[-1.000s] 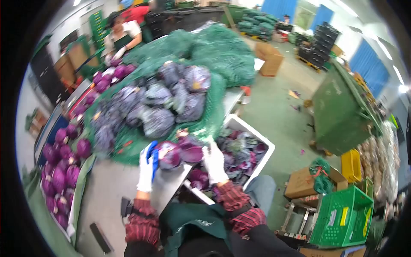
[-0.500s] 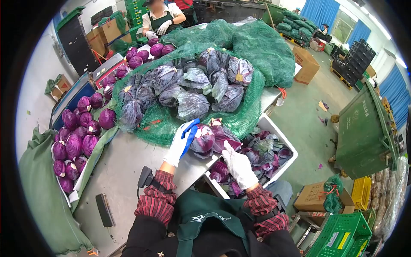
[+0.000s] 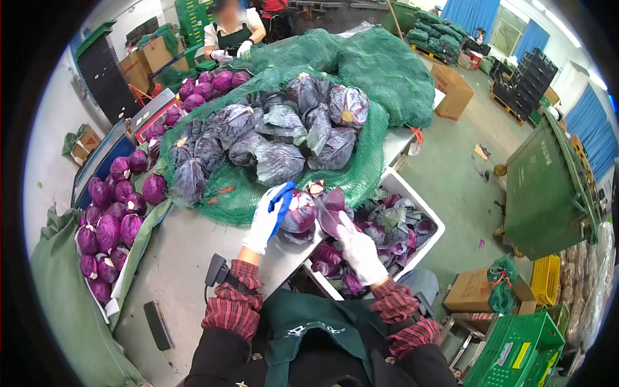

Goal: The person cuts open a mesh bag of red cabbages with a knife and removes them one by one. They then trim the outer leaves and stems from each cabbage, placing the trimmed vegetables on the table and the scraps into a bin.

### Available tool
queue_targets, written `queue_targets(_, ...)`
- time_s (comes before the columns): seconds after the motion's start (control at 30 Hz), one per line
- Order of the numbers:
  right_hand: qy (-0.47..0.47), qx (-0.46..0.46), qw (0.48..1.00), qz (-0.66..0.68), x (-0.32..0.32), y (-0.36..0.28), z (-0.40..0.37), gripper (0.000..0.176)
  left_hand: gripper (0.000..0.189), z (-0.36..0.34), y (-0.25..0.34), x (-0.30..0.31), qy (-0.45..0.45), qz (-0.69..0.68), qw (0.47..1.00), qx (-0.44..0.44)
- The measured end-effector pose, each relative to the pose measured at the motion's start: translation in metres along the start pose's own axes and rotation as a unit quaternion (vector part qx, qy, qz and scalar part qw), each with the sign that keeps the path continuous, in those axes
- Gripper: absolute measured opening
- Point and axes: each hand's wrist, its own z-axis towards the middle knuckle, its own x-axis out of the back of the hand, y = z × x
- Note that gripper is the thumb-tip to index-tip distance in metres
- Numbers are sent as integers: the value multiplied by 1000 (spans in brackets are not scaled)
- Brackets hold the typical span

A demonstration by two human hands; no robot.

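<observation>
Since the last frame my right hand (image 3: pixel 358 248) has risen, fingers closed on an outer leaf (image 3: pixel 330 216). My left hand (image 3: pixel 267 216) cups the red cabbage (image 3: pixel 298 209) at the table's (image 3: pixel 187 258) right edge. A hard tug could roll it into the white bin (image 3: pixel 419 200).

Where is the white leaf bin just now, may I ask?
In the head view, the bin sits right of the table, under the right hand.

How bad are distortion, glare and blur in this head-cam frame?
Head view: heavy fisheye, black vignette all round, green bin bowed; lighting even, shadows soft; windows slightly blown out top right; centre sharp, left hand on the cabbage, right hand gripping its loose leaf.
</observation>
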Motion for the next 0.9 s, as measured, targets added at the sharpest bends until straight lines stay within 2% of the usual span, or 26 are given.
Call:
queue_targets(0.03,-31,-73,996,29,12,-34,12,52,34,-1,7,-5,7,69,997,-43)
queue_targets(0.1,-38,-63,997,40,9,-61,29,47,31,-4,21,-14,15,144,988,-57)
queue_targets(0.13,-35,-65,996,42,-3,-57,33,47,31,-6,18,-18,23,145,988,-58)
queue_targets(0.2,87,91,989,-82,-27,-45,42,40,30,-9,14,-22,45,127,989,-61)
queue_targets(0.3,103,83,987,-96,-33,-44,46,37,30,-11,14,-24,63,172,978,-95)
queue_targets(0.33,23,-30,998,-45,-17,-50,55,34,30,-14,14,-26,61,171,979,-94)
queue_targets(0.37,116,8,988,-105,-44,-13,59,32,31,-18,13,-28,64,140,983,-101)
queue_targets(0.4,89,16,991,-99,-51,7,62,32,32,-23,13,-30,66,109,986,-109)
queue_targets(0.43,64,22,994,-91,-37,4,69,32,33,-32,14,-31,62,79,992,-81)
queue_targets(0.47,-90,-179,977,74,-23,2,74,32,34,-33,15,-27,35,88,992,-89)
queue_targets(0.5,-15,-98,985,143,-37,27,61,30,35,-35,18,-22,12,96,991,-95)
queue_targets(0.53,25,-228,940,251,-25,26,62,33,34,-37,17,-18,30,88,991,-93)
queue_targets(0.57,65,-349,866,351,-13,26,66,43,34,-38,16,-14,50,81,991,-92)
queue_targets(0.6,63,-278,949,130,-16,47,59,29,34,-38,14,-8,54,94,991,-83)
queue_targets(0.63,61,-191,975,-98,-14,56,54,28,34,-38,11,-5,62,80,991,-88)
queue_targets(0.67,27,-170,958,-227,-17,62,48,27,34,-38,9,-5,68,96,989,-91)
queue_targets(0.7,97,-195,968,-126,-5,36,47,25,34,-38,10,-6,72,112,987,-92)
queue_targets(0.77,88,-95,972,-196,6,-11,41,25,35,-39,19,-11,74,142,984,-81)
queue_targets(0.83,29,-11,993,-116,-3,-46,33,31,35,-37,23,-20,78,169,979,-76)
queue_targets(0.9,-13,-61,997,38,-24,-63,28,39,36,-39,21,-26,85,210,970,-82)
